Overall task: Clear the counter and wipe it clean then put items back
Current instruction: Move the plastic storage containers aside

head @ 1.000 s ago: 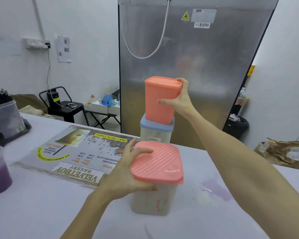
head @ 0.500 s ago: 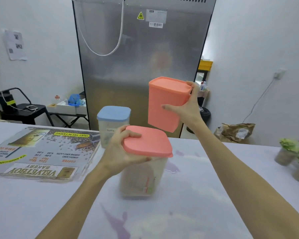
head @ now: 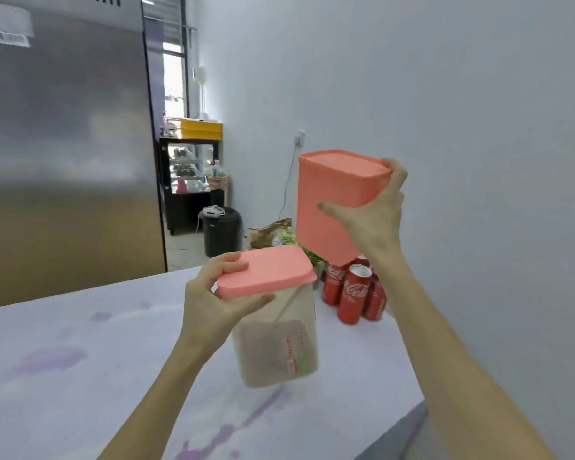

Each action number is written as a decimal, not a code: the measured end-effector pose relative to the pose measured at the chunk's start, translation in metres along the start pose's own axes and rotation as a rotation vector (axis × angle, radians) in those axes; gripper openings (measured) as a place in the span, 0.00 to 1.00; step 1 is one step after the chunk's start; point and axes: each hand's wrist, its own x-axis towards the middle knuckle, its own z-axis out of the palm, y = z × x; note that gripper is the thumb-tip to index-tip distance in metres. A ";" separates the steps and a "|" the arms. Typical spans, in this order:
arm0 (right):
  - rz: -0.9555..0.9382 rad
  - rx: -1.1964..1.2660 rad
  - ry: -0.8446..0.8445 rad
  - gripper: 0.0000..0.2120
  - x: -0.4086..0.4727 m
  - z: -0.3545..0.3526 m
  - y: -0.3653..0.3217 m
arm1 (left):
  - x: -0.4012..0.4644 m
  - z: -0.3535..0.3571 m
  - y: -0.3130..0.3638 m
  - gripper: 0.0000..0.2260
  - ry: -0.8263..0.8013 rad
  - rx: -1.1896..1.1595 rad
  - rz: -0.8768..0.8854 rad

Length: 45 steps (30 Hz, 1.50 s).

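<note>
My left hand [head: 213, 303] grips the pink lid of a clear container [head: 279, 346] with pale contents, held tilted above the white counter [head: 80, 376]. My right hand [head: 375, 214] holds a tall solid pink container [head: 329, 207] by its upper edge, lifted higher and to the right. Both containers are off the counter. Purple stains mark the counter top.
Several red cola cans [head: 354, 290] stand on the counter's far right, against the wall. Greenery [head: 289, 240] sits behind them. A steel fridge [head: 63, 144] rises at the left; a black bin [head: 221, 230] and a glass display case [head: 190, 174] stand beyond.
The view has swung right; the poster and blue-lidded container have left the view. Both hands carried their containers rightward, and the clear container is now lifted and tilted.
</note>
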 end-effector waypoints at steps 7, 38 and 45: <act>0.150 -0.229 0.170 0.49 0.018 -0.137 0.086 | -0.007 0.160 0.001 0.29 -0.089 0.065 0.157; 0.184 -0.299 0.145 0.58 -0.010 -0.128 0.120 | -0.053 0.328 -0.047 0.56 0.032 0.228 0.008; 0.043 -0.263 0.331 0.62 -0.029 -0.122 0.106 | -0.059 0.291 -0.031 0.54 -0.136 0.341 0.175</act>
